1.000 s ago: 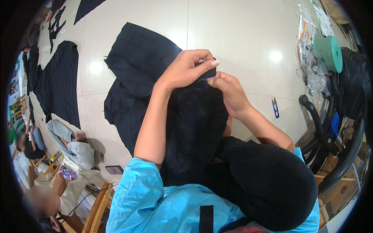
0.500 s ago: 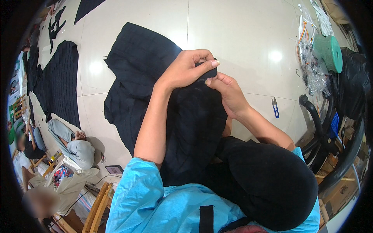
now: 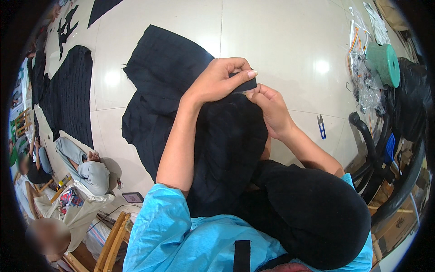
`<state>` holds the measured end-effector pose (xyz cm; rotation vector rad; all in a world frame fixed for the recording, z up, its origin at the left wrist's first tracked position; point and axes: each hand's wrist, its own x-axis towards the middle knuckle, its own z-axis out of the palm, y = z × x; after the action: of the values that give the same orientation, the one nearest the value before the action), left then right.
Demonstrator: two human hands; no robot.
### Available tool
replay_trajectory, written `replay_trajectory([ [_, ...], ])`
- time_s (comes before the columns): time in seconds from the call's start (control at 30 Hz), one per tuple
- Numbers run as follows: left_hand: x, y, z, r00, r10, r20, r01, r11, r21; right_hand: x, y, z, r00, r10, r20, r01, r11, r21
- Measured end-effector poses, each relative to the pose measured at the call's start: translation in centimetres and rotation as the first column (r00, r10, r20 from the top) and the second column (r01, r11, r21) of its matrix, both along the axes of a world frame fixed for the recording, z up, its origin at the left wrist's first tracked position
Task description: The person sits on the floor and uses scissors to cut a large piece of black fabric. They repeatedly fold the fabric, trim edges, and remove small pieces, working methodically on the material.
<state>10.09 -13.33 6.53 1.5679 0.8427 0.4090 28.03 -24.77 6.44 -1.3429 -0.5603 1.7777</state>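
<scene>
Both hands (image 3: pixel 247 93) on ribbed black fabric (image 3: pixel 226 149)

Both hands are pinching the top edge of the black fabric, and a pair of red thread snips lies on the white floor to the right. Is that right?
Not quite: the thread snips are blue, not red, as the head view shows. The rest holds: the left hand and right hand pinch the top edge of the black fabric, and the snips lie on the white floor to the right.

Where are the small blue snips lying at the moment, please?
In the head view, the blue snips lie on the white floor at the person's right, just beyond the right hand.
</scene>
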Motion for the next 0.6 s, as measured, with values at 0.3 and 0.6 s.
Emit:
replay_trajectory([
  [0.3,-0.7,0.4,0.1,0.992,-0.092,-0.087,0.093,0.996,0.01,0.3,0.0,-0.6,0.995,-0.096,0.012,0.095,0.992,0.083],
  [0.6,-2.4,1.3,0.9,0.945,-0.224,-0.239,0.208,0.974,-0.092,1.4,-0.1,-1.1,0.987,-0.163,0.002,0.161,0.979,0.125],
])
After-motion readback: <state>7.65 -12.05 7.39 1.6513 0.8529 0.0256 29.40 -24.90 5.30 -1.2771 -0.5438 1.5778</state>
